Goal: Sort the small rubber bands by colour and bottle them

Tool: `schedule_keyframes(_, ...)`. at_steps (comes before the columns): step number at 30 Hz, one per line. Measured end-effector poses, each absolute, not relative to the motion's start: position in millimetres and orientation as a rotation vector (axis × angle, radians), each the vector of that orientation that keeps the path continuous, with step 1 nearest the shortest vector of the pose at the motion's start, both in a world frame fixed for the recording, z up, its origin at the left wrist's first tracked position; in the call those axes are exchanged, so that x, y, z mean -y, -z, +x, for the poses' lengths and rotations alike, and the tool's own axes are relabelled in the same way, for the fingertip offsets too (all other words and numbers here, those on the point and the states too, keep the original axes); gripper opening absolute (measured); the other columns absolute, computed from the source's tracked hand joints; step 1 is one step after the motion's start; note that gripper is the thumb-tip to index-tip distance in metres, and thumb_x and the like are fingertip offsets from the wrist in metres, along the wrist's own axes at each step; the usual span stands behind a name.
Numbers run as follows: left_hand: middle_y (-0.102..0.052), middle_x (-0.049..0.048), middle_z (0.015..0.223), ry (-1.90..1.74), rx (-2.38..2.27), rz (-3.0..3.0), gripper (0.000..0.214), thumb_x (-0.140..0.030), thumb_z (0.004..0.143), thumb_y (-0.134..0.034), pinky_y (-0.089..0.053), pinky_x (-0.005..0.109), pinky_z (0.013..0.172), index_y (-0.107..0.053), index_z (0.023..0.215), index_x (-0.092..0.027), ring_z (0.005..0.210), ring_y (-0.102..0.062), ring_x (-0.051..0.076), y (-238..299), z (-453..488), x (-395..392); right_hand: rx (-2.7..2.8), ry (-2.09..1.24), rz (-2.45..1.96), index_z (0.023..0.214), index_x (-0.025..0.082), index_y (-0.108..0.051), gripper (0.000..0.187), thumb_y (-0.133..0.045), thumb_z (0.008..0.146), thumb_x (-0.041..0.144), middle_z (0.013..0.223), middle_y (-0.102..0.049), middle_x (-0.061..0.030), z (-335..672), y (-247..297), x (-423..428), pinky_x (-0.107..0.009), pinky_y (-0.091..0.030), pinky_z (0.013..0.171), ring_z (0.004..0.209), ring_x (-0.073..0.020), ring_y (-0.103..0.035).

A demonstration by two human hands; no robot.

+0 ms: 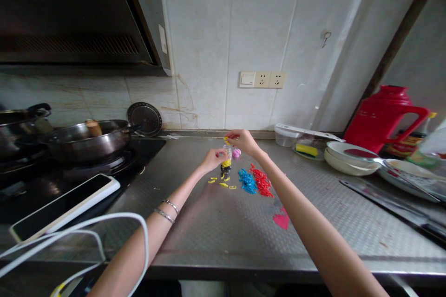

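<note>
My left hand (pixel 213 160) is closed around a small clear bottle (pixel 228 149) standing on the metal counter. Yellow pieces fill its middle, and dark ones lie at the bottom. Just above the mouth, my right hand (pixel 240 139) pinches some small yellow pieces (pixel 226 139). A few loose yellow loop-shaped pieces (pixel 223 184) are scattered in front of the bottle. To the right are a pile of blue pieces (pixel 247 181) and a pile of red pieces (pixel 261 181), side by side. A pink-purple cap-like object (pixel 236 153) sits close behind the bottle.
A pink paper scrap (pixel 281 219) lies near my right forearm. On the left are a pan (pixel 87 141) on the stove, a white-edged phone-like device (pixel 66 206) and a white cable (pixel 144 232). Bowls (pixel 348 160), a knife (pixel 390 204) and a red thermos (pixel 378 118) stand right.
</note>
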State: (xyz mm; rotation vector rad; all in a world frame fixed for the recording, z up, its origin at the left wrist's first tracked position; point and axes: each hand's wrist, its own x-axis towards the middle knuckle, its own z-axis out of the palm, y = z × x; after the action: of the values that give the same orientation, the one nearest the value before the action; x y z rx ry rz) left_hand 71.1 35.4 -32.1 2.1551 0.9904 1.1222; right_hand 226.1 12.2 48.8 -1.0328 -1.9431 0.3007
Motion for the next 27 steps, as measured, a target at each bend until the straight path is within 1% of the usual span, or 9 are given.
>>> schedule_keyframes(3, -0.065, 0.0042, 0.077, -1.143, -0.953, 2.155, 0.029, -0.040, 0.069, -0.058, -0.035, 0.022, 0.057, -0.066, 0.077, -0.013, 0.063, -0.051, 0.011, 33, 72, -36, 1.988, -0.213, -1.033, 0.081, 0.014, -0.068, 0.018, -0.058, 0.066, 0.016, 0.076, -0.068, -0.0046, 224, -44, -10, -0.023, -0.046, 0.064, 0.067, -0.0129, -0.060)
schedule_keyframes(6, -0.064, 0.0039, 0.073, -1.158, -0.953, 2.151, 0.031, -0.041, 0.069, -0.058, -0.033, 0.022, 0.055, -0.066, 0.075, -0.012, 0.059, -0.049, 0.010, 35, 72, -37, 2.032, -0.205, -1.019, 0.081, 0.014, -0.068, 0.018, -0.059, 0.067, 0.018, 0.079, -0.068, -0.0055, 226, -42, -8, -0.023, -0.045, 0.067, 0.070, -0.0134, -0.060)
schedule_keyframes(12, -0.059, 0.0007, 0.061, -1.141, -1.035, 2.145, 0.037, -0.045, 0.067, -0.059, -0.029, 0.021, 0.050, -0.067, 0.081, -0.012, 0.052, -0.042, 0.008, 34, 70, -36, 2.043, -0.230, -1.021, 0.081, 0.016, -0.069, 0.017, -0.060, 0.067, 0.021, 0.081, -0.068, -0.0042, 233, -42, -6, -0.023, -0.045, 0.067, 0.071, -0.0134, -0.060)
schedule_keyframes(14, -0.060, 0.0006, 0.063, -1.139, -1.014, 2.136, 0.038, -0.046, 0.067, -0.058, -0.029, 0.021, 0.050, -0.067, 0.082, -0.012, 0.052, -0.041, 0.008, 33, 70, -34, 2.039, -0.234, -1.028, 0.079, 0.016, -0.069, 0.016, -0.060, 0.067, 0.022, 0.080, -0.068, -0.0040, 234, -43, -4, -0.022, -0.044, 0.067, 0.072, -0.0136, -0.060)
schedule_keyframes(19, -0.064, 0.0028, 0.072, -1.150, -0.987, 2.096, 0.035, -0.043, 0.066, -0.060, -0.032, 0.021, 0.052, -0.067, 0.079, -0.011, 0.053, -0.042, 0.008, 33, 71, -35, 1.981, -0.288, -1.061, 0.079, 0.015, -0.069, 0.017, -0.059, 0.068, 0.024, 0.077, -0.068, -0.0039, 232, -44, -1, -0.023, -0.044, 0.063, 0.068, -0.0135, -0.059)
schedule_keyframes(23, -0.065, 0.0051, 0.077, -1.135, -0.966, 2.085, 0.038, -0.044, 0.066, -0.060, -0.033, 0.021, 0.052, -0.067, 0.082, -0.010, 0.055, -0.044, 0.009, 33, 71, -35, 1.864, -0.327, -1.075, 0.086, 0.014, -0.068, 0.024, -0.053, 0.071, 0.025, 0.077, -0.067, -0.0048, 235, -37, -4, -0.023, -0.044, 0.060, 0.066, -0.0133, -0.058)
schedule_keyframes(27, -0.066, 0.0051, 0.080, -1.138, -0.963, 2.097, 0.040, -0.044, 0.067, -0.060, -0.033, 0.021, 0.052, -0.066, 0.088, -0.011, 0.055, -0.044, 0.009, 32, 71, -33, 1.762, -0.416, -1.160, 0.093, 0.013, -0.065, 0.030, -0.050, 0.067, 0.016, 0.082, -0.066, -0.0060, 242, -15, -10, -0.021, -0.044, 0.056, 0.062, -0.0121, -0.057)
